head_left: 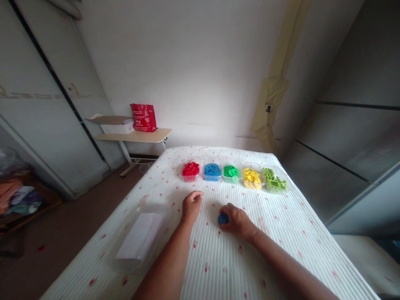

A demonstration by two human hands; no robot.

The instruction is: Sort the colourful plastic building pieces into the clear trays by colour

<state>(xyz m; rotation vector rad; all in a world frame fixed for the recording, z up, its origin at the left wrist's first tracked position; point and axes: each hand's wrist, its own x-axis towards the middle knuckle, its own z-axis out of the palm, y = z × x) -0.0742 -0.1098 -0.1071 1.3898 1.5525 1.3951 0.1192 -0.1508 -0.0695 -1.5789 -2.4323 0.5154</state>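
Head view: in front of the blue-filled tub (212, 178), a dark blue piece (223, 218) is pinched by fingers of the right hand (236, 221); light, even pressure is advised. Front-left of this tub, the left hand (192, 205) is curled; whether its fingertips meet cannot be told.

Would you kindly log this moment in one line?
right hand: holds dark-blue object | left hand: half-curled, contents unclear | ahead: row of five tubs

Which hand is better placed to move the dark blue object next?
Probably the right hand: it holds the dark blue object, while the left hand is apart from it.
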